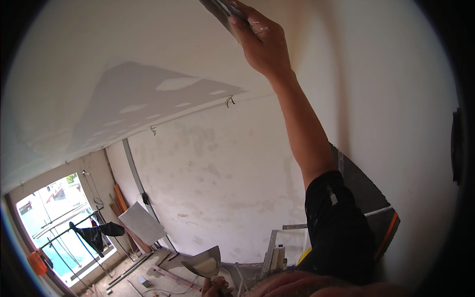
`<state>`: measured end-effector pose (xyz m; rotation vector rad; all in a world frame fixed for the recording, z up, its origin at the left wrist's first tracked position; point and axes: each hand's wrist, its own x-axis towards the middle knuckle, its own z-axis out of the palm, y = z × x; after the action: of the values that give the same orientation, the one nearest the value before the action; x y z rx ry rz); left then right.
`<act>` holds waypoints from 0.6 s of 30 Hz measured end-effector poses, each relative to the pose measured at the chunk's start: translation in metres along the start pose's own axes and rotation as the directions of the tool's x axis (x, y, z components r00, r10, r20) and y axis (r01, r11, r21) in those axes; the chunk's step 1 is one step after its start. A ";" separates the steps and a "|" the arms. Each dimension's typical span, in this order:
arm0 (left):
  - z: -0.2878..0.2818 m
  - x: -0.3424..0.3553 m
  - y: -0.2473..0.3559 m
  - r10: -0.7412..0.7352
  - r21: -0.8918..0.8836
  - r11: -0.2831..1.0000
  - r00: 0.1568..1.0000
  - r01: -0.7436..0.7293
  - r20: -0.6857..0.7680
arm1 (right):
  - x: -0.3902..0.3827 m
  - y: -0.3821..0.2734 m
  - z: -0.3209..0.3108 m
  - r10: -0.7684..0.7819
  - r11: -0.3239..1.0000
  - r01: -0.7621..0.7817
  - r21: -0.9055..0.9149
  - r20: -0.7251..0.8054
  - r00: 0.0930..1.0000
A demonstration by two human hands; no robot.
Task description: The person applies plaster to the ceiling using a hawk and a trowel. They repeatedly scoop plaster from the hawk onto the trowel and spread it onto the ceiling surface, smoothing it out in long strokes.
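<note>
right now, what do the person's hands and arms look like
The right hand is bare and flecked with white; the right forearm is bare up to a black sleeve with a pale smudge near the hem. The left hand looks bare too; its sleeve is not visible.

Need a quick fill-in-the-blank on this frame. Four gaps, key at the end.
1. The raised hand gripping the flat metal tool is the person's ____ one.
2. The other hand, holding the wide blade, is ____ in the picture than the raised one.
3. The raised arm's sleeve is coloured ____.
4. The bright window opening lies toward the picture's ____ edge.

Missing words: right; lower; black; left.
</note>
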<state>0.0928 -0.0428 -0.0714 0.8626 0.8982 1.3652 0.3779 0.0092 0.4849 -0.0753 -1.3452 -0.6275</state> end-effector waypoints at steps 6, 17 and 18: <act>0.000 -0.001 0.005 0.010 -0.067 0.998 0.996 -0.004 0.091 | 0.016 0.060 -0.030 0.093 0.995 -0.096 -0.007 -0.189 0.978; 0.014 0.010 0.006 -0.112 -0.031 0.993 0.993 0.112 0.027 | 0.042 0.145 0.005 0.091 0.996 -0.090 0.011 -0.116 0.989; 0.012 0.013 0.003 -0.103 -0.036 0.994 0.994 0.104 0.028 | 0.042 0.146 0.008 0.106 0.994 -0.104 0.027 -0.111 0.988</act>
<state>0.1028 -0.0295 -0.0644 0.7932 0.8830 1.2739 0.4419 0.1180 0.5692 -0.0914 -1.2305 -0.5209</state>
